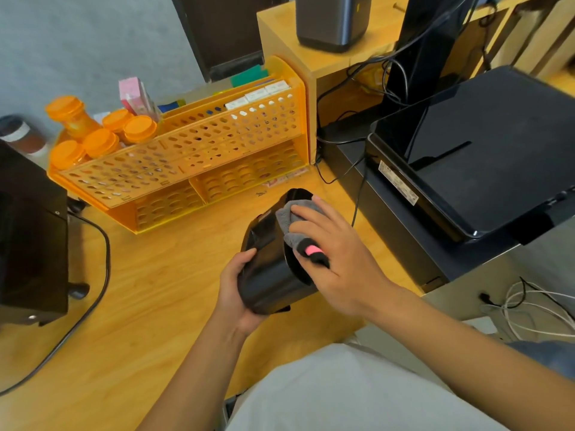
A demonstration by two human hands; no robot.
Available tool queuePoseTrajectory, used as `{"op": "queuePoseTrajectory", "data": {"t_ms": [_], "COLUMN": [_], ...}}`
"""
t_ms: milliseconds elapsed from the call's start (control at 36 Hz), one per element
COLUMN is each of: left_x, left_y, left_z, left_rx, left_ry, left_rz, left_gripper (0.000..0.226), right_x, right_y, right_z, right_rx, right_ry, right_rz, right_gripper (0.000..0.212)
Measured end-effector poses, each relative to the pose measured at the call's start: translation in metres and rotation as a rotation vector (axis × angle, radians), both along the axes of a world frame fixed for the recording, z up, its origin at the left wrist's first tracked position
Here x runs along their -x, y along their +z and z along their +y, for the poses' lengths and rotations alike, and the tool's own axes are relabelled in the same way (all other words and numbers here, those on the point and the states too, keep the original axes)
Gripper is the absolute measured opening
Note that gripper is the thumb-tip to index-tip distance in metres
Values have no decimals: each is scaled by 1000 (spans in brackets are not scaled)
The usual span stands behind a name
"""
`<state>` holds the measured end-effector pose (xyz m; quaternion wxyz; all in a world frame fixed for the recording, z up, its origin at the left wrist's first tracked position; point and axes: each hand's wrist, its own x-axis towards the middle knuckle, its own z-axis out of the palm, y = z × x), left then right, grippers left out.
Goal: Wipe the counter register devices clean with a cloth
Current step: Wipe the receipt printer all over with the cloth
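Black device (273, 269), glossy and rounded, lifted off the wooden counter (149, 306), tilted, caught between both hands near the counter's front edge. Left hand (239, 290) cupped under and around its lower end, thumb up along the left side, fingers curled beneath out of sight. Right hand (329, 253) laid over the upper right face, fingers bent and spread, pressing a grey cloth (289, 219) against the dark surface. Cloth bunched under the fingertips, peeking out toward the device's top rim; a pink-and-black band (312, 251) on the thumb, just below the cloth. Device thus in front of the torso, left hand beneath and to its left, right hand on top and to its right, cloth sandwiched between right fingers and casing.

Behind, against the counter's back, an orange perforated rack (199, 154) with small boxes in its upper shelf. Orange-lidded jars (102, 132) clustered at its left end. Black box (28, 244) at far left, a black cable (102, 269) looping from it across the wood. To the right, a large black machine (485, 157) with a flat dark top, cables trailing behind it. Grey cylinder (333, 20) on a raised wooden block (336, 60) at upper centre. White cords (535, 309) coiled at lower right.
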<state>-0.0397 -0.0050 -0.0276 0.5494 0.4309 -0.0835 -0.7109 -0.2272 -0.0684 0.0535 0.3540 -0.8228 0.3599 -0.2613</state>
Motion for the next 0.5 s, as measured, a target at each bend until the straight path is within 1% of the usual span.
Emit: {"op": "queuePoseTrajectory", "data": {"t_ms": [111, 278, 389, 500], "left_x": [-4, -12, -9, -6], "left_y": [1, 6, 6, 4], "left_z": [-4, -6, -7, -5], "left_rx": [-29, -50, -80, -88], "left_ry": [64, 75, 105, 122], "left_rz": [-14, -81, -78, -43], "left_gripper": [48, 47, 54, 58], "right_x": [-1, 5, 11, 19], "right_y": [-3, -5, -6, -9], "right_z": [10, 15, 15, 15], "right_rx": [-9, 35, 72, 103], "right_ry": [20, 69, 109, 167], "right_rz": [-7, 13, 5, -11], "right_gripper": [33, 30, 22, 23]}}
